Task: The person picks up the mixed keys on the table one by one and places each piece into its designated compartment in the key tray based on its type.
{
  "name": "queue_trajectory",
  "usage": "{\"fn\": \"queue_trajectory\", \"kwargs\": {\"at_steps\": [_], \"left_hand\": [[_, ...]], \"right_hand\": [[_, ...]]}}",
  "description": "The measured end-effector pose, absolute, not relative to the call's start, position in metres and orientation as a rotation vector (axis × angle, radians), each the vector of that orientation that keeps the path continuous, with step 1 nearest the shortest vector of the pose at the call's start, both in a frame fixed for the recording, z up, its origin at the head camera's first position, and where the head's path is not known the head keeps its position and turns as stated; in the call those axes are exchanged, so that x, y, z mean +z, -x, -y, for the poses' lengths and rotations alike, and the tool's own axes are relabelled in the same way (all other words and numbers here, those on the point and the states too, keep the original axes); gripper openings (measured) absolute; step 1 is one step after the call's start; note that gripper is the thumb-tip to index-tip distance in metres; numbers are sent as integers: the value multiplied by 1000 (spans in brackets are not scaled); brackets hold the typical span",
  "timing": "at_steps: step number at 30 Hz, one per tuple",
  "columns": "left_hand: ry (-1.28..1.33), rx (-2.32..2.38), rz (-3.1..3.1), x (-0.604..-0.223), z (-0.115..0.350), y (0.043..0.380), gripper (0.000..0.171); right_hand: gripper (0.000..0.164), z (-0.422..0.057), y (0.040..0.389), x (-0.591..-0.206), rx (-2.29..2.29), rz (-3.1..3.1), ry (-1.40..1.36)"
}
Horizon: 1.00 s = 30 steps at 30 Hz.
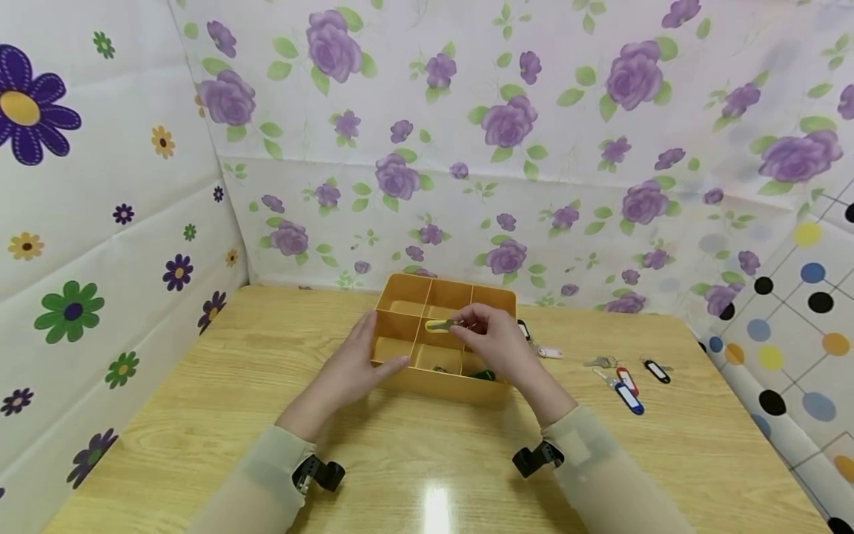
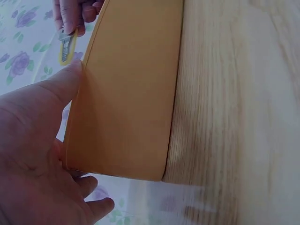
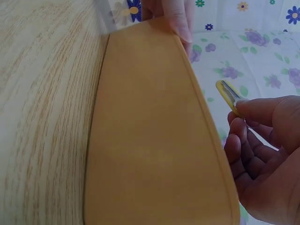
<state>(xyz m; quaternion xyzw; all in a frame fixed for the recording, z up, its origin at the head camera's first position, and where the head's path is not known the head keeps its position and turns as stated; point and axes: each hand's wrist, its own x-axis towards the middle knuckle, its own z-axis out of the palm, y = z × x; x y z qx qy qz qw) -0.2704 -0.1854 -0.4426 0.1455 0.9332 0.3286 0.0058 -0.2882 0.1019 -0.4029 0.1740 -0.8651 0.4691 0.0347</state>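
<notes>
An orange-yellow divided box (image 1: 440, 383) with several compartments stands on the table. At its front left corner my left hand (image 1: 353, 367) holds the box, thumb on the front rim and fingers along the left side. Over the box, my right hand (image 1: 497, 337) pinches a key with a yellow key tag (image 1: 438, 325) between thumb and fingers. The key lies flat against the tag in the right wrist view, above the rim. A green key tag (image 1: 484, 375) lies in the front right compartment. A small dark green item (image 1: 439, 368) shows in the front middle one.
Right of the box lie a black tag (image 1: 523, 328) and a pale pink tag (image 1: 550, 353). Farther right are a loose-lying key (image 1: 603, 362), a red tag (image 1: 627, 380), a blue tag (image 1: 629, 399) and another black tag (image 1: 657, 371). Flowered cloth (image 1: 427, 148) hangs behind the table.
</notes>
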Motion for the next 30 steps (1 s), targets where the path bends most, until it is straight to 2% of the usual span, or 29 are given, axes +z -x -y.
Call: {"fn": "queue_trajectory", "kwargs": {"at_steps": [7,15,21,30], "left_hand": [[-469,1029,-2899,-438,186,267,116],[-465,1029,-2900,-438,186,266,114],[-479,989,-2929,-437,186,263,113],[-520,924,-2973,-437,185,259,106]], "right_hand": [[11,-103,287,-403,1364,2729,-535],[28,-106,285,-408,1301,2781,-574],[28,-116,282,-409,1278,2761,-517],[44,-137,276,-416,950,2743,-410]]}}
